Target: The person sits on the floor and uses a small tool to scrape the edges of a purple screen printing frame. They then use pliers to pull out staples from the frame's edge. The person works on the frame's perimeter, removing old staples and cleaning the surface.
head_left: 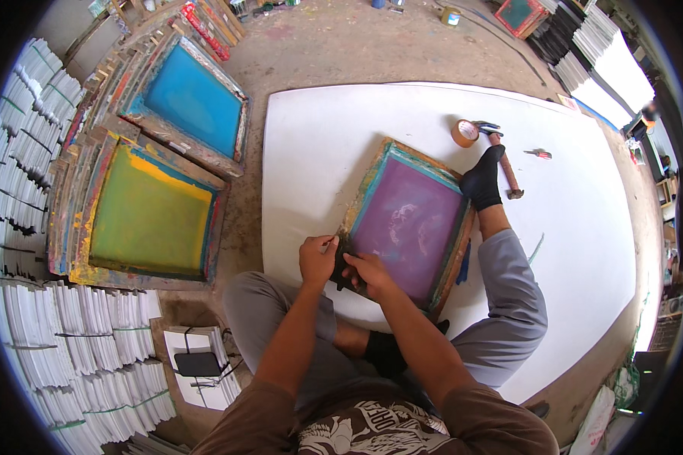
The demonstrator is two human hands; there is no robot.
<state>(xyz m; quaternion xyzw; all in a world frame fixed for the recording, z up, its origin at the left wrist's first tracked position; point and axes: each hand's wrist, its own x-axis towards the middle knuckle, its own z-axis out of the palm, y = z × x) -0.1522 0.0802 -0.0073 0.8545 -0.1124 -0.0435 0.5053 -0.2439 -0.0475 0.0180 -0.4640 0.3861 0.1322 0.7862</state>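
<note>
Head view: a wooden-framed screen with purple mesh [410,227] lies at a slant on a large white board [584,250], its near left corner right at the two hands and the rest stretching away ahead and to the right of them. Between the hands, at that corner, is a small dark piece [343,262]. Bare board runs along the frame's left side up to the board's edge, and more spreads beyond its far end and out to the right. On the right, a black-socked foot [482,178] sits against or just beside the frame, with a blue strip [464,263] near the same long side; a tape roll [465,133], a hammer [508,167] and a small red-handled tool [539,154] lie farther off. Both forearms come up from below and converge on the corner. The left hand [316,262] is curled, thumb and forefinger close together by the dark piece; the right hand [367,274] has bent fingers reaching toward it from the other side. Shadow blurs the contact, so I cannot tell how far closed either is, or whether it grips anything.
</note>
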